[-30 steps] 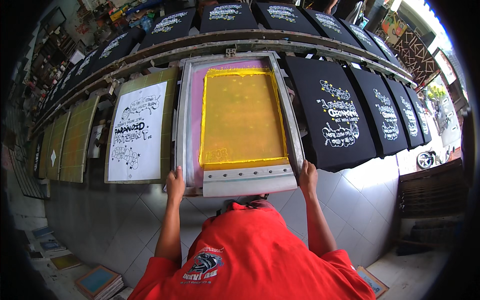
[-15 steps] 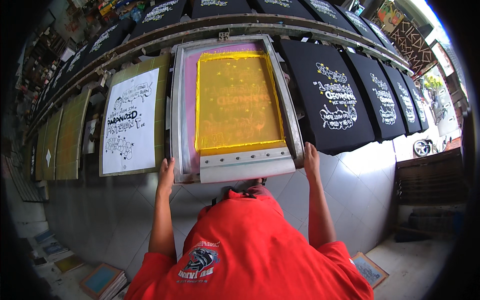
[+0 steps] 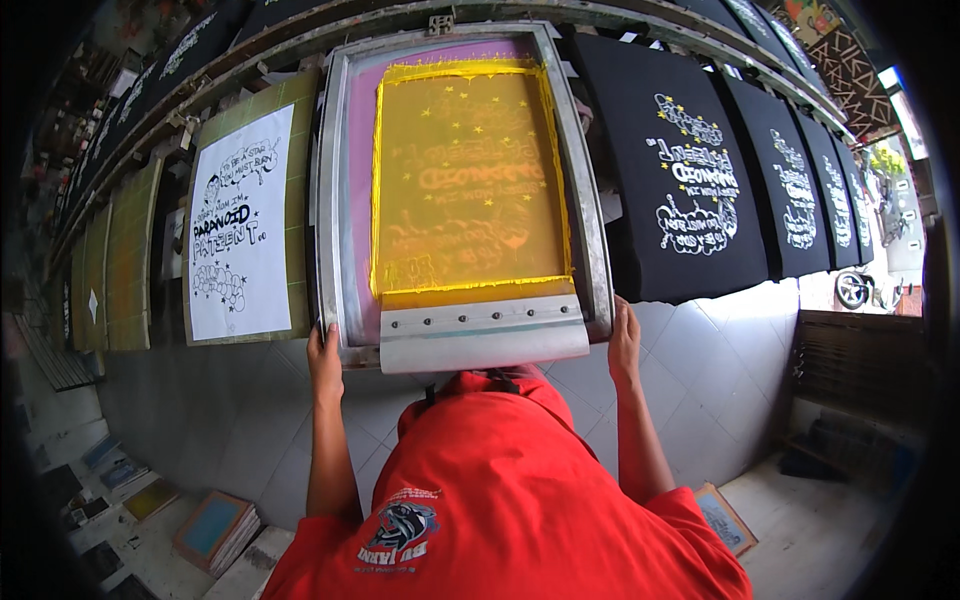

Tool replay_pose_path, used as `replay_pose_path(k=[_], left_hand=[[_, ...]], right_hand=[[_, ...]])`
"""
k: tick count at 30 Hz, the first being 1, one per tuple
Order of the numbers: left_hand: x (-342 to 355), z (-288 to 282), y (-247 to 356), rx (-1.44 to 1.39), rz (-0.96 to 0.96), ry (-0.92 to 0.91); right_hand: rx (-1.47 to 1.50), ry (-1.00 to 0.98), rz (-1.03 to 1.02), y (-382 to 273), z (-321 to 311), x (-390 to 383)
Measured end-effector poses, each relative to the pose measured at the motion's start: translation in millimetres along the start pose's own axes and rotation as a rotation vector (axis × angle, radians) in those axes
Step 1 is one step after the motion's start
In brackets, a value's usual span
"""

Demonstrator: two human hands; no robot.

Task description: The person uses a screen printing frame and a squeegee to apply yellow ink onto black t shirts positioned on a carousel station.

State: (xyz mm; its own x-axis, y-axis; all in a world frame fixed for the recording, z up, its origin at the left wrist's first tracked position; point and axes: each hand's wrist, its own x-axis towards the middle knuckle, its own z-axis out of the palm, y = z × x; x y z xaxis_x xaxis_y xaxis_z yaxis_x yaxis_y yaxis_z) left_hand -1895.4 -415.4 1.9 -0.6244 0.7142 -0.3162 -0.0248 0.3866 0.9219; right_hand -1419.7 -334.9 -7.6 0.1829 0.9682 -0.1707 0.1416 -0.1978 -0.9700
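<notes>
A metal-framed printing screen (image 3: 328, 220) lies in front of me, its mesh (image 3: 470, 230) bordered in yellow. Yellow stars and faint lettering show through it. Across the near end of the screen rests a squeegee (image 3: 483, 340), a wide pale blade holder with a row of screws. My left hand (image 3: 326, 365) grips the frame's near left corner, fingers closed around the edge. At the near right corner my right hand (image 3: 624, 345) holds the frame's side the same way. Whatever lies beneath the screen is mostly hidden.
To the left, a white paper design sheet (image 3: 240, 225) lies on a yellowish board (image 3: 298, 200). Black printed shirts (image 3: 670, 180) on boards line the right side. A rail (image 3: 440, 28) runs behind the screen. Stacked framed panels (image 3: 212, 528) stand on the floor at lower left.
My view has shifted, so the screen sits slightly further left and appears larger. The lettering and stars through the mesh look clearer. Both hands still hold the frame.
</notes>
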Motion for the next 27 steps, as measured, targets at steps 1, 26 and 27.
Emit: replay_pose_path(k=[1,26,27], left_hand=[[2.8,-2.8,-6.0,0.007,0.004,0.008],[-71.4,16.5,99.3,0.828,0.733,-0.426],[-72.9,23.0,103.1,0.872,0.764,-0.522]], right_hand=[[0.012,-0.019,0.005,1.2,-0.3,1.5],[-1.047,-0.624,-0.625,-108.5,23.8,-26.6],[-1.065,-0.609,-0.632,-102.6,25.6,-27.0]])
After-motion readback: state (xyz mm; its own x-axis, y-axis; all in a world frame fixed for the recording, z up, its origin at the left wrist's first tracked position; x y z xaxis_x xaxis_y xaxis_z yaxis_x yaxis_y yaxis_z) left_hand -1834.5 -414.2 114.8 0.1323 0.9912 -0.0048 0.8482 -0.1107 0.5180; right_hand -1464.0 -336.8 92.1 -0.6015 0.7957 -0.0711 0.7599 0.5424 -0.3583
